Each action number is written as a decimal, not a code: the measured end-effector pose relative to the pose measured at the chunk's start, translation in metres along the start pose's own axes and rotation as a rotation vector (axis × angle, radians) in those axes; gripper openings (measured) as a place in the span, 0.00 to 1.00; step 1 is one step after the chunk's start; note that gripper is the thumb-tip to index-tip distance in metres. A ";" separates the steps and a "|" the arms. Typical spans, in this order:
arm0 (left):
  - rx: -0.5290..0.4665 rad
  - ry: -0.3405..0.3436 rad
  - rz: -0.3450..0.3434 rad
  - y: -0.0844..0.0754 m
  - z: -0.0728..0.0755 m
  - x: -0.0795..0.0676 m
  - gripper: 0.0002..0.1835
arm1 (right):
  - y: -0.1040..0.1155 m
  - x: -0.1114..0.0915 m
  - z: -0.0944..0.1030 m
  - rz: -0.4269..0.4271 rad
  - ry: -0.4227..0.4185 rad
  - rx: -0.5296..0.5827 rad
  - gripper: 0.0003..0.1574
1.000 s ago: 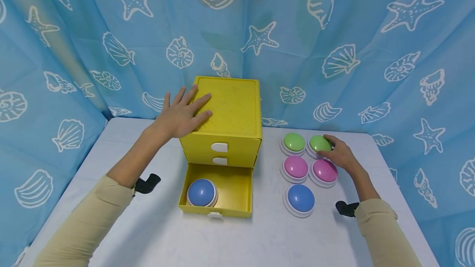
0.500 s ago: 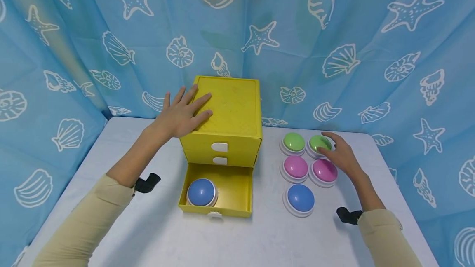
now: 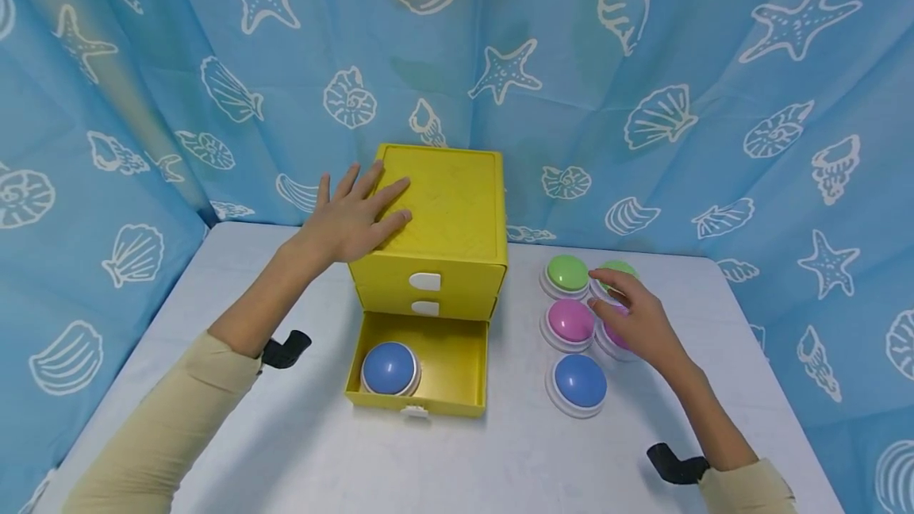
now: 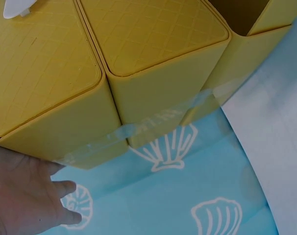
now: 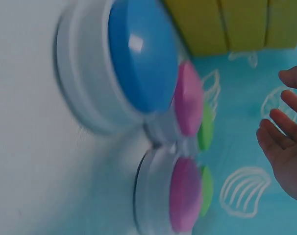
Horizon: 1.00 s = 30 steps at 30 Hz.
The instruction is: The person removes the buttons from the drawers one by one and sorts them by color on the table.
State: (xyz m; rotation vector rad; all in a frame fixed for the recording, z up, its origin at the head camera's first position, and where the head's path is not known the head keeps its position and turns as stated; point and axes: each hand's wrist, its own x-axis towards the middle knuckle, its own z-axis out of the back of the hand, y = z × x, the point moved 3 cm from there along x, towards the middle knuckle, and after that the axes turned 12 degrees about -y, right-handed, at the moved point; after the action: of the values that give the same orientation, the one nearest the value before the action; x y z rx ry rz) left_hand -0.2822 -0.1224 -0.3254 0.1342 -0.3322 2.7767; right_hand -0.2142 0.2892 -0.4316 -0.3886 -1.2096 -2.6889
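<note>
A yellow drawer box (image 3: 443,205) stands in the middle of the table, its bottom drawer (image 3: 450,371) pulled out. One blue dome button (image 3: 388,369) on a white base lies at the left inside that drawer. My left hand (image 3: 346,220) rests with spread fingers on the left side of the box top. My right hand (image 3: 635,316), fingers relaxed and holding nothing, hovers over the right pink button (image 3: 616,338) and partly hides it and the right green button (image 3: 620,268). Just left of my fingertips are the left green button (image 3: 567,272) and the left pink button (image 3: 570,320).
Nearer on the white table (image 3: 500,466), another blue button (image 3: 580,381) sits in front of the pink ones. Two upper drawers with white handles (image 3: 424,281) are closed. A blue curtain (image 3: 543,117) with shell and starfish prints hangs behind and at both sides.
My right hand has come away from the right green button, moving nearer and slightly left, over the right pink button. My left hand stays on the box; the buttons have not moved.
</note>
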 end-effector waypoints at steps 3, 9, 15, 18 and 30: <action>0.003 -0.003 -0.002 0.000 0.000 0.000 0.36 | 0.017 -0.010 -0.002 0.022 0.003 0.042 0.28; 0.013 -0.003 -0.003 0.001 0.001 0.000 0.36 | 0.049 -0.029 -0.014 0.101 0.041 0.120 0.26; 0.015 0.000 -0.005 0.001 0.000 0.000 0.36 | 0.078 -0.042 -0.031 0.092 0.125 0.187 0.26; 0.019 -0.004 -0.005 0.001 0.001 0.000 0.36 | 0.091 -0.047 -0.043 0.106 0.157 0.239 0.26; 0.028 -0.010 -0.012 -0.001 0.001 -0.001 0.36 | 0.114 -0.062 -0.109 0.142 0.339 0.333 0.26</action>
State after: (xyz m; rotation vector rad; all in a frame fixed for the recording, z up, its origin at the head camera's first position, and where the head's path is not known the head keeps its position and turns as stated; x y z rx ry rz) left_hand -0.2805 -0.1221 -0.3244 0.1567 -0.2945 2.7701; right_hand -0.1443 0.1347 -0.4390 0.0277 -1.4223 -2.2587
